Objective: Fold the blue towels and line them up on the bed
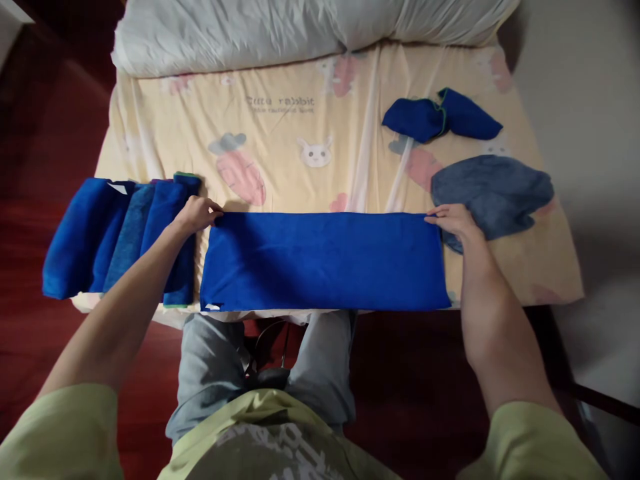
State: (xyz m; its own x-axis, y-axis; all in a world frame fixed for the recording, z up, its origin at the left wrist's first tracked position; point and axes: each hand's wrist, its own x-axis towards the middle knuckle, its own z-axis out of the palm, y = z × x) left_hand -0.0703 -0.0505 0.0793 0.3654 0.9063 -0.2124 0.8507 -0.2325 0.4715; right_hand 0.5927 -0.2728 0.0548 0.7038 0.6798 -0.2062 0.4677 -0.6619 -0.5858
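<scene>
A bright blue towel [325, 261] lies flat as a long rectangle along the bed's front edge, with a small white tag at its near left corner. My left hand [196, 213] pinches its far left corner between thumb and fingers. At the far right corner, my right hand [454, 219] grips the towel in the same way. Left of it, several rolled or folded blue towels [127, 233] stand side by side, partly hidden behind my left forearm. A grey-blue cloth [493, 193] lies loosely just beyond my right hand.
A crumpled dark blue cloth with green edging [417, 119] lies at the far right of the bed. The yellow sheet [300, 167] has rabbit and carrot prints. A pale quilt [300, 30] runs across the back. A wall [590, 133] stands at the right.
</scene>
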